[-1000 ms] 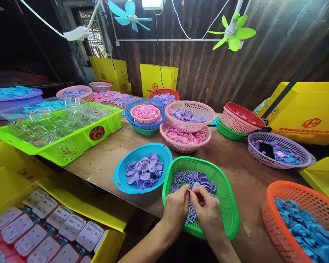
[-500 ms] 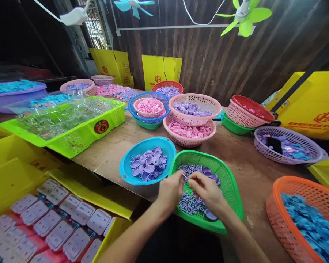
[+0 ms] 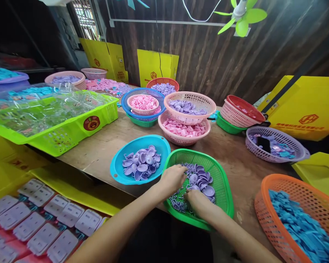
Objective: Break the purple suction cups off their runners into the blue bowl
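Inside the green basket, I am curling the right hand down at the small purple pieces; purple cups are lying just beyond its fingers. I am bending the left hand over the basket's left side, fingertips near more pieces. Both hands' fingers are partly closed; I cannot tell whether either is gripping anything. A blue bowl of cups is sitting beside, left, on the wooden table.

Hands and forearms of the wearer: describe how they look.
The left hand and right hand are bare, with no gloves. No sleeve, watch or bracelet shows on either forearm. Too little shows to rule out rings.
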A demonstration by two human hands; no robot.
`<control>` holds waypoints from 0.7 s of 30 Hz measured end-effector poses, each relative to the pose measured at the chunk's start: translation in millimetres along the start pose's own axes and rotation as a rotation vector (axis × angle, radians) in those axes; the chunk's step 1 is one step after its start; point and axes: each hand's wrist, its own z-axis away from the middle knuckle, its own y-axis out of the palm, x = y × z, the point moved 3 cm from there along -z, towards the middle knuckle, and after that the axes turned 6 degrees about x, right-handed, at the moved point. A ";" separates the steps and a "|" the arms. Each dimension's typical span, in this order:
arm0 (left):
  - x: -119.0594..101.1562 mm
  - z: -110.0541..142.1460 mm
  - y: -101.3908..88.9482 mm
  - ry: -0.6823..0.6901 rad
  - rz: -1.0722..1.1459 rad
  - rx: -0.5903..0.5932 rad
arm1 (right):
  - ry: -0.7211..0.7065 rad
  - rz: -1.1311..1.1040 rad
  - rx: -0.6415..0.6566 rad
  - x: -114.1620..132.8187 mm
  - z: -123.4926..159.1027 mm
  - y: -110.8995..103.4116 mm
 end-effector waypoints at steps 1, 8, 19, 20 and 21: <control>-6.5 -11.4 7.9 0.024 -0.012 0.104 | 0.005 -0.005 -0.020 -3.3 4.5 -3.8; -29.4 -75.2 50.3 0.051 -0.079 0.368 | 0.002 -0.082 -0.216 -17.1 34.9 -4.4; -12.3 -76.1 66.9 0.020 -0.119 0.434 | -0.034 -0.523 -0.580 -30.7 44.4 0.4; -10.3 -75.4 66.2 0.027 -0.121 0.440 | -0.031 -0.530 -0.584 -29.1 42.9 0.6; -8.7 -74.7 65.8 0.037 -0.122 0.448 | -0.038 -0.533 -0.580 -26.9 41.4 0.6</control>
